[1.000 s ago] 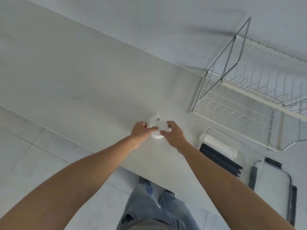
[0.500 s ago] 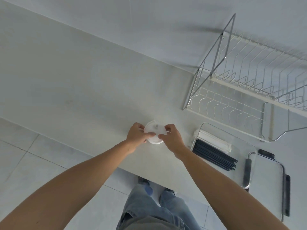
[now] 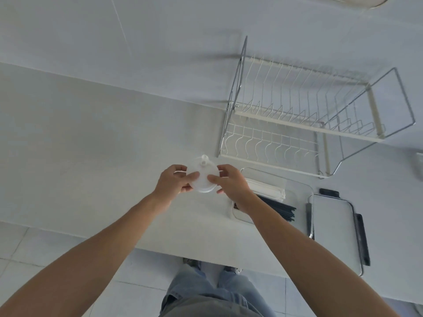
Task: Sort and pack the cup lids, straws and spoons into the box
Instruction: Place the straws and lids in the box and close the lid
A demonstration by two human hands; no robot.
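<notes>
Unlabelled cup lid (image 3: 202,177) between both hands

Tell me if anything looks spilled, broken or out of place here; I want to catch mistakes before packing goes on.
Nothing stands out. Both hands, left hand and right hand, hold a white cup lid above the counter. Black straws and white wrapped ones lie in tidy bundles in the clear box. The dish rack stands upright.

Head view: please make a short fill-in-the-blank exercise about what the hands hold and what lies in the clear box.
1. Both hands, left hand and right hand, hold one white cup ____.
2. The black straws lie inside the clear ____.
3. The wire dish rack stands on the ____.

Missing words: lid; box; counter
</notes>
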